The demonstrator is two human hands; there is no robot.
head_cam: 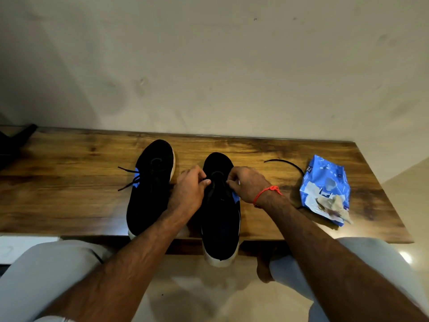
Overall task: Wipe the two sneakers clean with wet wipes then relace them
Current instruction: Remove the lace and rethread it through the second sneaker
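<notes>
While two sneakers (pixel 151 189) stand, left hand (pixel 189 189) and right hand (pixel 247 185) pinch one lace (pixel 217 182).

forearms bare | red thread bracelet (pixel 267 192), right wrist | light trousers (pixel 46 270)

Wooden table (pixel 69 205), two black sneakers (pixel 151 189) (pixel 221 219), loose black lace (pixel 287 163), blue wipes pack (pixel 325 182)

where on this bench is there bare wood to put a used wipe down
The widest bare patch is the bench top left of the left sneaker, out to the dark object at the far left corner. A narrower strip lies between the right sneaker and the wipes pack, crossed by a loose lace. Between the sneakers both hands crowd it.
</notes>
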